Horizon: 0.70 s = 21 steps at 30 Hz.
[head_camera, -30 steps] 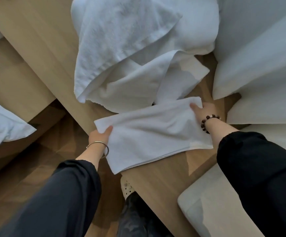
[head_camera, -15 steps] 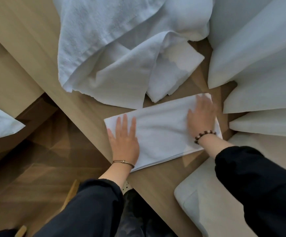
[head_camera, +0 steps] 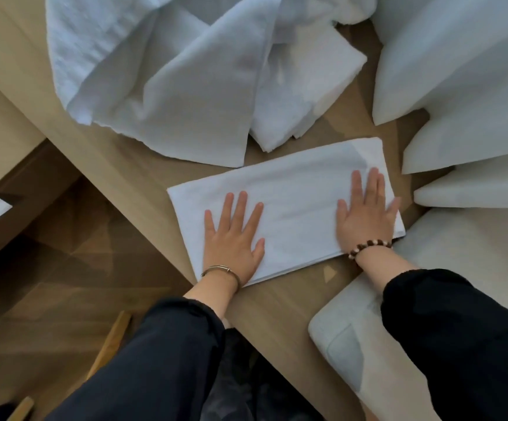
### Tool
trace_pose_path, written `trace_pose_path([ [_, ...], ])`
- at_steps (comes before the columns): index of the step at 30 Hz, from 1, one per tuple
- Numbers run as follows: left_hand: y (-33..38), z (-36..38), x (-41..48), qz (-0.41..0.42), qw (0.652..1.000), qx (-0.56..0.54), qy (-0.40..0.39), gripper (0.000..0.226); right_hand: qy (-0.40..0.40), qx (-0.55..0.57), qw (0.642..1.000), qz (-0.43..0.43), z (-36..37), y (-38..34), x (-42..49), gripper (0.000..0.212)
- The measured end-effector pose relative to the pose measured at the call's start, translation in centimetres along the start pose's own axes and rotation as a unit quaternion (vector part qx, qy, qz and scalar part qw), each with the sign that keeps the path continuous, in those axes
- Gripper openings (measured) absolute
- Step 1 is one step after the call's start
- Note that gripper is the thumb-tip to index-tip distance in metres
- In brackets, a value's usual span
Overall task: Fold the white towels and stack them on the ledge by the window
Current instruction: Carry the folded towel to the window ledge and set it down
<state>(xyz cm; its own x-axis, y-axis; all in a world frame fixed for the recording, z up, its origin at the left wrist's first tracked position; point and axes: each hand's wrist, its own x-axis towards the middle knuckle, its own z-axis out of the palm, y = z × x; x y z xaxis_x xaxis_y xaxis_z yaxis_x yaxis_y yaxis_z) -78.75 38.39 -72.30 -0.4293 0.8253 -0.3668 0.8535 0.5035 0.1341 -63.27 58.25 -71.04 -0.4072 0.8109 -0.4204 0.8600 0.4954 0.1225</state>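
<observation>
- two grips lie flat on one folded towel: the left grip (head_camera: 234,241) presses its near left part and the right grip (head_camera: 365,220) its right end. the fingers of both are straight and spread apart, clamped on nothing.
- the folded towel (head_camera: 292,205) lies as a long rectangle directly under both grips on the wooden surface (head_camera: 277,302). its near long edge runs close to the surface's edge by the left wrist.
- flat palms with spread fingers suit smoothing. i judge the pressure is there to set the creases and flatten the layers, and one grip at each end keeps the cloth from sliding.
- beyond the fingertips of both grips lies a crumpled heap of loose towels (head_camera: 170,86). its nearest hem is just beside the folded towel's far edge, and these look not yet folded.
- to the right of the right grip, white cushions (head_camera: 459,71) lean near the towel's end. a pale seat pad (head_camera: 352,344) lies on the near side of that wrist.
- this towel seems near done, perhaps one more fold short. i cannot tell whether this surface is the window ledge.
</observation>
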Motion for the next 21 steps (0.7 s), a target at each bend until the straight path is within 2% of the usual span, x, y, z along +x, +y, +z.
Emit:
trace_pose_path([
  [3,0.3,-1.4,-0.5,0.012,0.999,-0.037,-0.015,0.072,-0.008,0.013,1.0,-0.009,-1.6,-1.2,-0.3,0.061],
  [5,0.4,-2.5,-1.5,0.087,0.992,-0.083,0.037,0.062,0.016,0.063,0.989,-0.134,-2.8,-1.9,-1.5,0.052],
  [7,0.4,-2.7,-2.8,0.176,0.977,-0.086,0.085,0.046,0.011,0.078,0.951,-0.3,-3.2,-2.1,-3.5,0.033],
  [9,0.2,-2.8,-3.9,0.207,0.97,-0.098,0.085,0.035,-0.027,0.043,0.925,-0.377,-3.4,-2.1,-5.2,0.033],
  [12,0.2,-2.6,-4.3,0.218,0.964,-0.117,0.097,0.026,-0.027,0.023,0.916,-0.4,-3.4,-2.0,-6.2,0.034],
  [15,0.4,-2.7,-4.5,0.224,0.962,-0.114,0.107,0.027,-0.008,0.015,0.915,-0.403,-3.2,-1.8,-6.1,0.024],
  [18,0.7,-3.1,-4.8,0.21,0.966,-0.121,0.092,0.027,-0.035,-0.018,0.921,-0.388,-3.1,-1.8,-5.7,0.01],
  [21,0.8,-3.3,-4.9,0.199,0.969,-0.123,0.078,0.028,-0.057,-0.072,0.918,-0.386,-2.7,-1.8,-5.3,0.018],
])
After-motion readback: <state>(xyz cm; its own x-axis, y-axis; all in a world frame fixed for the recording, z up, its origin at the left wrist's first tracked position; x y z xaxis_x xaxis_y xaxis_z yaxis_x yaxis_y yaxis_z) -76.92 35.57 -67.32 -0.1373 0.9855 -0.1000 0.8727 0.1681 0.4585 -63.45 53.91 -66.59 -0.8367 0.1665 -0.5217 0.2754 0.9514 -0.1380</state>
